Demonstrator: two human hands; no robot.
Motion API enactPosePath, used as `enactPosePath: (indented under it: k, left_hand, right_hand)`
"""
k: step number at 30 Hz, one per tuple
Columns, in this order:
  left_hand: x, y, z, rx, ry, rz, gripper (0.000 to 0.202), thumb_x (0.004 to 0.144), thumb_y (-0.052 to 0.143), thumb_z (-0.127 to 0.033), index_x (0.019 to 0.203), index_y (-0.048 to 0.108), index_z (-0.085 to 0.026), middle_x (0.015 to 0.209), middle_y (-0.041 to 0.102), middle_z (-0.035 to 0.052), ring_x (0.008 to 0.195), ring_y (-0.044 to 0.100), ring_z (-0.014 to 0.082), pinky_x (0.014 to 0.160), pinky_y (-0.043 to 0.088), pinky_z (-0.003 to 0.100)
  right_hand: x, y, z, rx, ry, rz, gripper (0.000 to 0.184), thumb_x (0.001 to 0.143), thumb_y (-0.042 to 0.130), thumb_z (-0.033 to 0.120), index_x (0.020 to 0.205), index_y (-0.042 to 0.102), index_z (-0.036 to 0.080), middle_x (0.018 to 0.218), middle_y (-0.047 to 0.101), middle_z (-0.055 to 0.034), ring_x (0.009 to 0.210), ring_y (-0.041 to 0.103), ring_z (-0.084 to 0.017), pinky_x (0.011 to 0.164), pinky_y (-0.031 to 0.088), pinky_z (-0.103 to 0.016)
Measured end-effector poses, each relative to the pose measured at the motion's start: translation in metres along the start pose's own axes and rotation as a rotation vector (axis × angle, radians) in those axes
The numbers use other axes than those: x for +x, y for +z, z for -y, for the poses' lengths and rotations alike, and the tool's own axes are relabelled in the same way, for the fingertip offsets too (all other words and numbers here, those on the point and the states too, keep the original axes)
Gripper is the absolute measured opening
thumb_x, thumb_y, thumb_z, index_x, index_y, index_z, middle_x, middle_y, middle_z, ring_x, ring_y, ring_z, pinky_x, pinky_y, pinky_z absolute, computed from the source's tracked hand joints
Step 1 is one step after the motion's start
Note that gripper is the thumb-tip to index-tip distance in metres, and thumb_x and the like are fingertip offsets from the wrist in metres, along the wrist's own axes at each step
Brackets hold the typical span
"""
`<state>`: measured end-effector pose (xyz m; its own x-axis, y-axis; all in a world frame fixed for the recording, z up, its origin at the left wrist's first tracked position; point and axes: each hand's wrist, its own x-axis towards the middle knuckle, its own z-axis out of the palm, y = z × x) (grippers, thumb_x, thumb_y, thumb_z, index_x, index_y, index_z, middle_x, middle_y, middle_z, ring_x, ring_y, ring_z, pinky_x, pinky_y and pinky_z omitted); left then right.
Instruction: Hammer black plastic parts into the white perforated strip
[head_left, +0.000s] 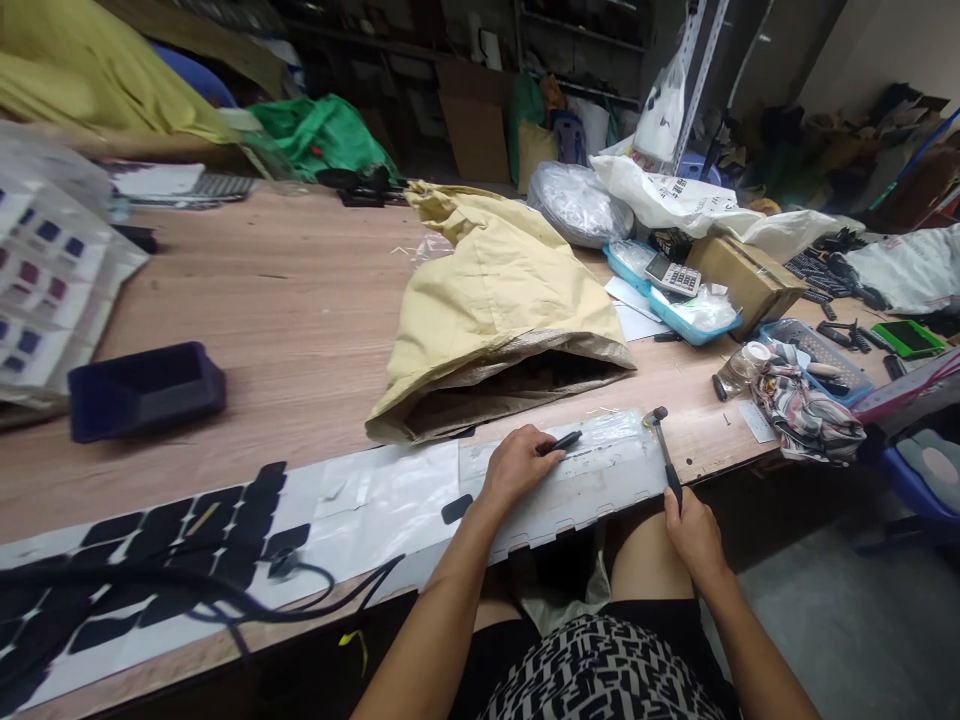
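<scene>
My left hand (517, 465) rests closed on a long white card strip (420, 495) at the table's front edge, pinching a slim black piece (561, 442) against it. My right hand (694, 535) grips the black handle of a small hammer (664, 450), whose head rests near the strip's right end under a clear plastic film. Several flat black pieces (210, 525) lie in rows on the strip's left part.
A large yellow sack (487, 300) lies open behind the strip. A dark blue bin (146, 388) sits at left, black cables (225, 600) cross the front edge, and a calculator (673, 274), trays, box and cloth crowd the right.
</scene>
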<state>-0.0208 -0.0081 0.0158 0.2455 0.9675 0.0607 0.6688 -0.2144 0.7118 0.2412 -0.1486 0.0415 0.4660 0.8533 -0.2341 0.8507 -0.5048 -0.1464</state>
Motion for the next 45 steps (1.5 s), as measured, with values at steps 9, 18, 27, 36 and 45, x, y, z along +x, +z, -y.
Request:
enactPosePath:
  k: [9,18,27,36,45]
  left_hand:
    - [0.001,0.017,0.004,0.044,0.116,-0.068,0.024,0.079,0.069,-0.038,0.099,0.073,-0.025,0.088,0.066,0.0021,0.088,0.058,0.0205,0.081,0.044,0.032]
    - [0.003,0.019,0.009,-0.074,0.121,-0.087,0.024,0.076,0.071,-0.041,0.093,0.074,-0.025,0.085,0.066,0.0019,0.085,0.058,0.0197,0.079,0.045,0.032]
    - [0.003,0.02,0.011,-0.085,0.131,-0.086,0.019,0.079,0.068,-0.038,0.091,0.075,-0.025,0.085,0.066,0.0024,0.087,0.057,0.02,0.08,0.044,0.033]
    - [0.004,0.021,0.012,-0.066,0.138,-0.083,0.02,0.079,0.068,-0.037,0.093,0.076,-0.026,0.086,0.065,0.0023,0.087,0.056,0.0198,0.081,0.042,0.033]
    - [0.005,0.022,0.012,-0.049,0.138,-0.08,0.019,0.079,0.067,-0.037,0.093,0.076,-0.027,0.086,0.066,0.002,0.088,0.057,0.02,0.082,0.041,0.034]
  right_hand:
    - [-0.001,-0.001,0.001,0.001,0.01,-0.002,0.037,0.1,0.035,0.041,0.102,0.063,0.016,0.091,0.072,-0.0129,0.083,0.068,-0.022,0.067,0.038,-0.026]
    - [0.002,0.003,-0.006,0.037,-0.018,-0.04,0.038,0.099,0.035,0.042,0.099,0.064,0.016,0.086,0.072,-0.0118,0.078,0.067,-0.022,0.065,0.036,-0.026]
    - [-0.02,0.001,0.007,0.23,-0.21,-0.061,0.043,0.097,0.034,0.049,0.083,0.063,0.021,0.069,0.068,-0.0047,0.065,0.063,-0.018,0.061,0.036,-0.024]
    - [-0.033,-0.003,0.036,0.155,-0.371,-0.035,0.039,0.099,0.036,0.045,0.092,0.065,0.019,0.075,0.072,-0.0058,0.073,0.067,-0.018,0.064,0.035,-0.023]
    - [-0.031,0.004,0.038,-0.03,-0.386,-0.045,0.038,0.1,0.035,0.044,0.089,0.062,0.019,0.075,0.072,-0.0065,0.069,0.066,-0.018,0.061,0.032,-0.024]
